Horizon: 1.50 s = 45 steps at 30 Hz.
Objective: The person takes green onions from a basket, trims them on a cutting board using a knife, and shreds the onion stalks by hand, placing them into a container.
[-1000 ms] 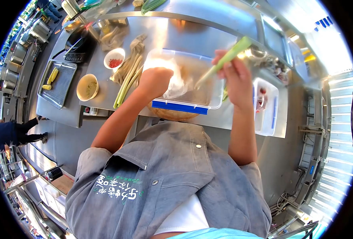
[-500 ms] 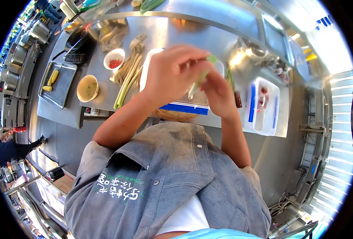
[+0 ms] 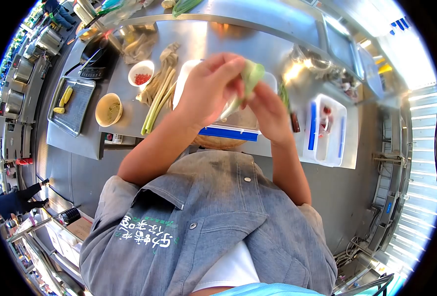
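Observation:
Over a white plastic bin (image 3: 183,84) with a blue latch, both my hands grip a green onion (image 3: 252,76), pale green at the top with a whitish end lower down. My left hand (image 3: 211,84) pinches it from the left, fingers curled. From the right, my right hand (image 3: 268,111) has its fingers closed around the lower part. The hands partly hide the onion, and motion blurs it. To the left of the bin lie several long pale green stalks (image 3: 158,104) with withered brown leaf ends.
A white bowl (image 3: 141,74) of chopped red pieces and a yellowish bowl (image 3: 109,109) stand left. Farther left, a metal tray (image 3: 83,111) holds corn (image 3: 66,94). On the right are a second white bin (image 3: 331,148) and a brown handle (image 3: 295,122). Another person (image 3: 18,201) is at lower left.
The green onion's top has widened into a loose pale green leaf between my hands. My left hand has shifted slightly left. At far left, the other person has moved down a little.

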### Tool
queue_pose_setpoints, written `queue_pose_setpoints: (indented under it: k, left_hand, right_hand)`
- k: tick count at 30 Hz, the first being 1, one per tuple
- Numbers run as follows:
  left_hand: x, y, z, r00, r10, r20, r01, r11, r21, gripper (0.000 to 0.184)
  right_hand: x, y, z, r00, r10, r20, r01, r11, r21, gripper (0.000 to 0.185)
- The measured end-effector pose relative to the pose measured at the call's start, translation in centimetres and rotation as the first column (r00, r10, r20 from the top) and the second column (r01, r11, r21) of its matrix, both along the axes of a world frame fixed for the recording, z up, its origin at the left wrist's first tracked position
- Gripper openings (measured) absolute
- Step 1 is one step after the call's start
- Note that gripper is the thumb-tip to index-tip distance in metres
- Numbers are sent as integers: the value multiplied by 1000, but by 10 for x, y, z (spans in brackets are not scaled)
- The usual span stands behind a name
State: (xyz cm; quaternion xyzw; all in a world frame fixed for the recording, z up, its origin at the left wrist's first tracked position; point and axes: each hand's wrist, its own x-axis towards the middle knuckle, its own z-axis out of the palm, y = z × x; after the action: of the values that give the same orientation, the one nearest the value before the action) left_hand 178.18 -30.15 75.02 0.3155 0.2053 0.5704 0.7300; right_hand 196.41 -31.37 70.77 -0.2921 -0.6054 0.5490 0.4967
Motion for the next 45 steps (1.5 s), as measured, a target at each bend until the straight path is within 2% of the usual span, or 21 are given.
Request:
queue_pose_setpoints:
  k: [1, 4, 7, 10, 13, 15, 18, 20, 21, 22, 23, 24, 26, 31, 34, 36, 40, 42, 43, 44, 45]
  left_hand:
    - [0, 0, -1, 995, -4, 103, 16, 994, -111, 15]
    - [0, -2, -12, 981, -50, 189, 81, 984, -161, 16]
    - [7, -8, -21, 995, -56, 82, 66, 990, -127, 17]
    - [18, -22, -23, 999, -23, 43, 29, 991, -133, 18]
    - [12, -19, -33, 990, -46, 131, 64, 989, -136, 15]
    - [-1, -13, -42, 981, -54, 185, 88, 980, -181, 14]
    - [-24, -5, -83, 972, -55, 230, 99, 978, -184, 12]
    - [-37, -1, -107, 971, 84, -223, -119, 982, -148, 11]
    - [-44, 2, -121, 972, 84, -219, -119, 981, -150, 11]
    - [-51, 4, -134, 828, 154, -540, -150, 987, 51, 11]
    - [-57, 5, -146, 577, 263, -773, -107, 963, 248, 12]
    - [-61, 7, -149, 578, 266, -771, -113, 962, 247, 12]
    - [-68, 7, -155, 40, 513, -857, 74, 854, 515, 15]
    - [-83, 23, -183, -218, 604, -767, 214, 796, 566, 9]
    - [-77, 29, -170, -313, 550, -774, 254, 834, 490, 7]
    - [-79, 39, -179, -483, 512, -710, 324, 858, 398, 10]
    - [-80, 40, -177, -487, 482, -728, 387, 867, 315, 15]
    - [-71, 34, -162, -95, 581, -808, 262, 798, 543, 19]
    - [-66, 35, -142, 0, 469, -883, 146, 874, 464, 22]
    - [-56, 31, -116, -35, 486, -873, 29, 874, 485, 22]
    - [-51, 25, -85, 11, 474, -881, -13, 881, 473, 23]
  right_hand:
    - [-2, 0, -5, 1000, 2, 1, -2, 1000, 1, 29]
    - [-11, -4, -10, 998, -54, -45, 53, 999, -13, 31]
    - [-19, -17, 1, 975, -161, -153, 165, 986, 11, 29]
    - [-19, -23, 13, 939, -343, 8, 342, 938, 63, 30]
    - [-17, -25, 19, 925, -377, -41, 376, 926, -28, 31]
    - [-4, -21, 17, 847, -532, -18, 532, 847, 2, 34]
    - [27, -14, 15, 868, -479, -133, 480, 877, -24, 38]
    - [48, -12, 20, 862, -495, -109, 495, 869, -33, 39]
    - [58, -10, 25, 855, -510, -90, 509, 860, -36, 40]
    - [67, -9, 29, 857, -508, -84, 507, 861, -35, 40]
    - [75, -8, 35, 856, -504, -115, 506, 863, -19, 41]
    - [84, -5, 41, 855, -498, -147, 503, 864, -2, 41]
    - [110, -3, 57, 858, -494, -142, 503, 864, 31, 44]
    - [169, -12, 118, 864, -478, -157, 500, 847, 177, 52]
    - [199, -18, 142, 862, -486, -145, 506, 841, 189, 55]
    - [222, -26, 157, 865, -446, -230, 492, 845, 210, 60]
    - [238, -37, 169, 852, -447, -272, 513, 815, 269, 65]
    - [215, -36, 155, 810, -525, -260, 576, 795, 188, 66]
    - [209, -31, 142, 878, -435, -200, 474, 847, 240, 65]
    - [199, -30, 128, 864, -450, -225, 490, 855, 169, 65]
    - [189, -26, 116, 922, -313, -230, 351, 924, 152, 59]
